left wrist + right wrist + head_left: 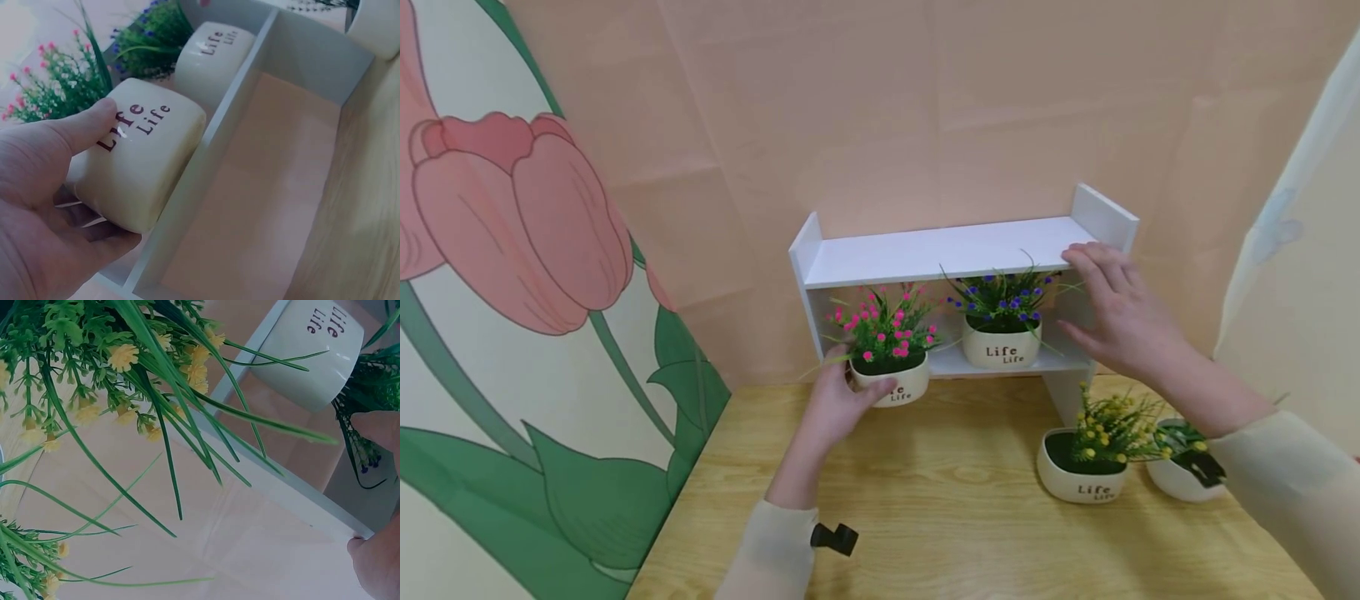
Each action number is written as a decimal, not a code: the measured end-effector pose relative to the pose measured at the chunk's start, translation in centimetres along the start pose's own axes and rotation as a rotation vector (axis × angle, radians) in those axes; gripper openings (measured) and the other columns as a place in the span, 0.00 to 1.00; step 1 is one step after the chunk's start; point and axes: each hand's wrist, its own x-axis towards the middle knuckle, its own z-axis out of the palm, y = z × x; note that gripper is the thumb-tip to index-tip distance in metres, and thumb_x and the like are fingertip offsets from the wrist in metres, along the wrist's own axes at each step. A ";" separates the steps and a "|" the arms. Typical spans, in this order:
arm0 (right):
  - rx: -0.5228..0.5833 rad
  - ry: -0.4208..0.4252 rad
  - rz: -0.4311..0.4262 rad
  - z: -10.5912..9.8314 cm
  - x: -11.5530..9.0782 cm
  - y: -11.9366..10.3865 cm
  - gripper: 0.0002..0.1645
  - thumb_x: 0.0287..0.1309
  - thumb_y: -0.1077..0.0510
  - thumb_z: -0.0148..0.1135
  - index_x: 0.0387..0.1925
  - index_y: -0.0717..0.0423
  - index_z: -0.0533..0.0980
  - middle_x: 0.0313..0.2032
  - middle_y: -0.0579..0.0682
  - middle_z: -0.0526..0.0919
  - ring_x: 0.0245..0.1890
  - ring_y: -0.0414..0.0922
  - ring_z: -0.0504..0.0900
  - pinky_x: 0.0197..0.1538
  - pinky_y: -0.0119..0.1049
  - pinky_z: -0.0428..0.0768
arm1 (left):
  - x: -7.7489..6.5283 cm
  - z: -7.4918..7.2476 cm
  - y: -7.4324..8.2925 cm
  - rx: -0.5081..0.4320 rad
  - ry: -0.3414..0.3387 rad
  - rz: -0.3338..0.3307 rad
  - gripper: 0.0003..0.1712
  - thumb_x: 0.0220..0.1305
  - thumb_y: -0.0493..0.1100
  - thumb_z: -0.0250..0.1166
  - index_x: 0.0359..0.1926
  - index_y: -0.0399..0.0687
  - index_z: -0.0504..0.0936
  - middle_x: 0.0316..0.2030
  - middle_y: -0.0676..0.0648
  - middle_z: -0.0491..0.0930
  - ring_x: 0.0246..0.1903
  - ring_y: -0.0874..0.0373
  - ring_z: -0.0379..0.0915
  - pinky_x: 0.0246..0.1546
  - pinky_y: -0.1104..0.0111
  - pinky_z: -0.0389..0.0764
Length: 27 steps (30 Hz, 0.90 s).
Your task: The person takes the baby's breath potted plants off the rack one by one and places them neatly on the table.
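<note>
My left hand (841, 398) grips a white oval pot of pink flowers (891, 382), thumb across the front lettering and fingers round its far side. In the left wrist view this pot (147, 156) overlaps the front edge of the lower shelf board. My right hand (1123, 312) touches the right end of the white shelf (940, 250), its fingertips on the upper board's front edge and the thumb lower down. Between the hands, a matching pot of blue-purple flowers (1002, 343) stands on the lower board. Grass blades of that plant reach toward the right hand.
On the wooden table (940, 517), in front of the shelf at right, stands a pot of yellow flowers (1082, 479). Another white pot (1183, 479) sits beside it, partly behind the right forearm. A tulip-printed panel (550, 333) rises at left, and a pinkish sheet hangs behind.
</note>
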 end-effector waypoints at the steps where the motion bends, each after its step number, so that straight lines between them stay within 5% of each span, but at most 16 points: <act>1: -0.001 0.003 -0.002 0.0 0.0 0.0 0.65 0.44 0.65 0.85 0.80 0.69 0.59 0.73 0.74 0.63 0.74 0.74 0.60 0.86 0.53 0.47 | -0.2 0.0 0.0 -0.004 0.001 0.001 0.52 0.62 0.48 0.85 0.79 0.37 0.68 0.72 0.36 0.70 0.69 0.39 0.75 0.71 0.49 0.77; 15: -0.016 -0.003 0.006 -0.1 0.0 -0.1 0.65 0.45 0.65 0.85 0.80 0.69 0.58 0.74 0.73 0.63 0.75 0.73 0.59 0.86 0.53 0.49 | -2.7 -0.2 -0.2 -0.110 -0.018 0.018 0.58 0.58 0.46 0.88 0.83 0.48 0.64 0.77 0.43 0.67 0.74 0.43 0.70 0.73 0.50 0.75; 27: -0.015 -0.015 0.017 -0.1 -0.1 -0.1 0.66 0.44 0.65 0.86 0.81 0.68 0.58 0.74 0.73 0.62 0.75 0.73 0.59 0.87 0.53 0.48 | -4.5 0.8 -1.2 -0.005 -0.028 -0.008 0.55 0.56 0.54 0.89 0.79 0.48 0.71 0.71 0.45 0.74 0.70 0.44 0.73 0.71 0.42 0.76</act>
